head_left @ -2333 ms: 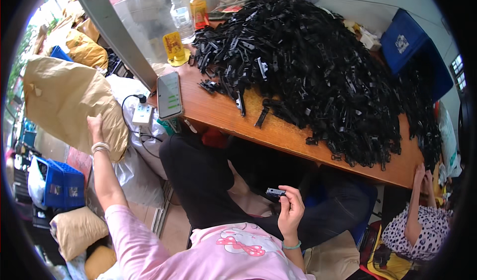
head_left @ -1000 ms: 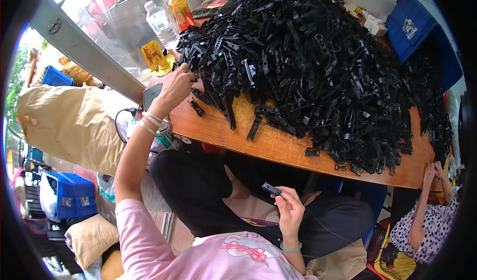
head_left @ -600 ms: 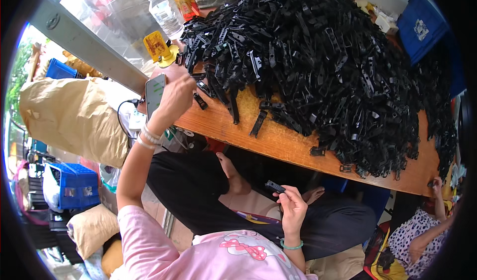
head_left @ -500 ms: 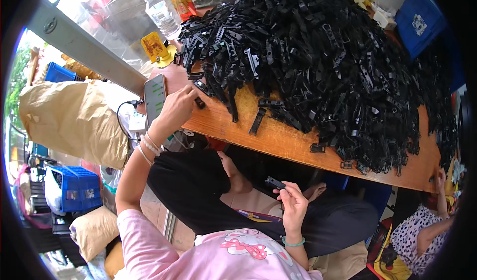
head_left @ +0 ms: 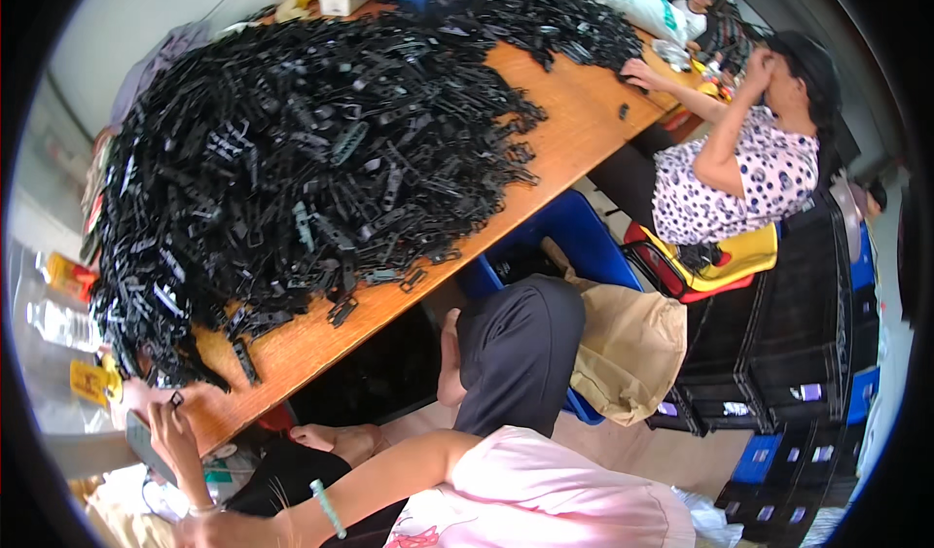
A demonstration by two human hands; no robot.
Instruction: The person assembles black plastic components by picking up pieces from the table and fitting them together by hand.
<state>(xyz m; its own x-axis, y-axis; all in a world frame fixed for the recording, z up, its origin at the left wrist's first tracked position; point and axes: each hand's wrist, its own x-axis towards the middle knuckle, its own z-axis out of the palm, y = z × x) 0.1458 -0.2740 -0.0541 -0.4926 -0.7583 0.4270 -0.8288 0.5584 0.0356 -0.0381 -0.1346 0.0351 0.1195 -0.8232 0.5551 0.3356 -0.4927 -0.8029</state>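
My left hand (head_left: 173,443) is at the table's near left corner, its fingertips closed on a small black plastic part (head_left: 175,399). My right arm reaches across my lap to the lower left. My right hand (head_left: 219,529) is smeared and partly cut off by the lower edge, close to my left wrist; its fingers and anything in them cannot be made out. A large heap of black plastic parts (head_left: 292,188), long and narrow with openings, covers much of the wooden table (head_left: 321,344). One loose long part (head_left: 245,361) lies near the front edge.
A yellow stand (head_left: 94,383), a clear bottle (head_left: 63,324) and an orange-labelled bottle (head_left: 66,276) stand at the left. A co-worker in a spotted top (head_left: 735,183) sits at the right by a second heap (head_left: 555,23). Blue bin (head_left: 574,237), paper sack (head_left: 632,353) and black crates (head_left: 798,324) are on the right.
The view has swung to the right, showing the co-worker and crates. My right hand has moved left, from over my lap towards my left wrist. My left hand stays at the table corner.
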